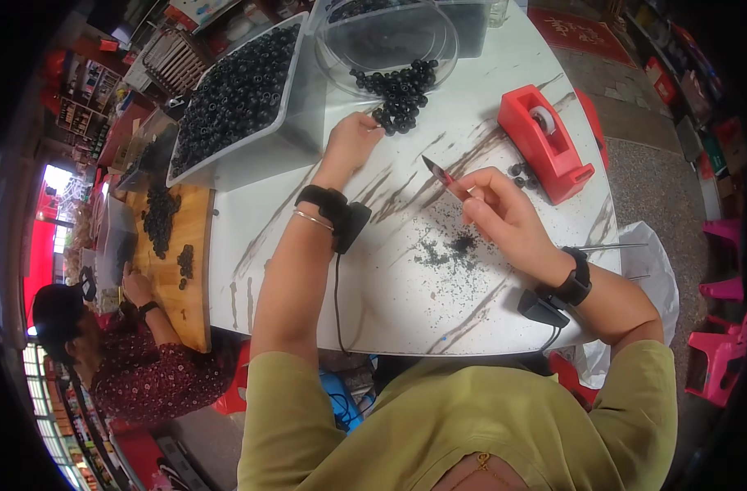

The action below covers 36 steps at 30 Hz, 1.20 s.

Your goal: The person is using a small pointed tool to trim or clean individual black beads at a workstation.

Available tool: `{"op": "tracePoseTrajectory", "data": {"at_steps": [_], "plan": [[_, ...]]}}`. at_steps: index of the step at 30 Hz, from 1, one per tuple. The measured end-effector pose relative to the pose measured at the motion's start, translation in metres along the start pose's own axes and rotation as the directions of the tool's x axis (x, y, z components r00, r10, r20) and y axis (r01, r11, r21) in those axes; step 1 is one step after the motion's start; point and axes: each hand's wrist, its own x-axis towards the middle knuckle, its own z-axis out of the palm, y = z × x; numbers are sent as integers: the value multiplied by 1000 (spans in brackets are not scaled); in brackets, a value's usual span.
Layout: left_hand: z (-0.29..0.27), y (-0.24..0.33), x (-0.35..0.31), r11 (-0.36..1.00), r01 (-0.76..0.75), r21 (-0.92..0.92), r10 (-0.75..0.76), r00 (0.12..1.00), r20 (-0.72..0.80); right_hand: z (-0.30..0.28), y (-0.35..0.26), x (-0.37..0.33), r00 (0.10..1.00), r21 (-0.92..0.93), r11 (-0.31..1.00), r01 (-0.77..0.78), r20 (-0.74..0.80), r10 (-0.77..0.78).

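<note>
The fingertips of the left hand (353, 141) are pressed together at the lower edge of a pile of black beads (402, 92). What sits between them is hard to make out — I cannot tell if a bead is pinched there. The right hand (508, 214) pinches a small knife (436, 169) between thumb and fingers; most of its handle is hidden by them, and only a reddish part and the dark, pointed blade come out, directed toward the pile.

The clear round dish (365, 59) is cut off at the upper edge, and because one sees through it, I cannot tell exactly which beads lie inside its rim and which on the table (390, 315). The beads are round, very dark and shiny, heaped in a loose bunch. Many more of them fill the clear box (267, 153) to the left.

Below the right hand lie dark crumbs (454, 252) — too fine to tell apart. A few dark beads rest beside the red tape dispenser (545, 147), partly in its shadow.
</note>
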Motion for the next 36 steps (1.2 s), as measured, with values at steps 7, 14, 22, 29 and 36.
{"op": "tracePoseTrajectory", "data": {"at_steps": [7, 14, 22, 29, 36], "plan": [[-3, 5, -13, 997, -51, 57, 49, 998, 33, 0, 2, 0, 1000, 4, 1000, 18, 2, -18], [2, 64, -81, 554, 251, -794, 24, 949, 316, -2, 4, 0, 1000, -9, 1000, -10, -14, 10], [25, 88, -116, 120, 339, -933, 153, 922, 355, 3, 2, -2, 1000, -62, 998, 2, -23, -3], [29, 90, -121, 248, 252, -935, 110, 952, 286, 4, -2, -4, 999, -73, 997, -40, -19, 39], [28, 92, -124, 320, 160, -934, 144, 966, 215, 3, -3, -4, 1000, -71, 997, -29, -4, 29]]}}
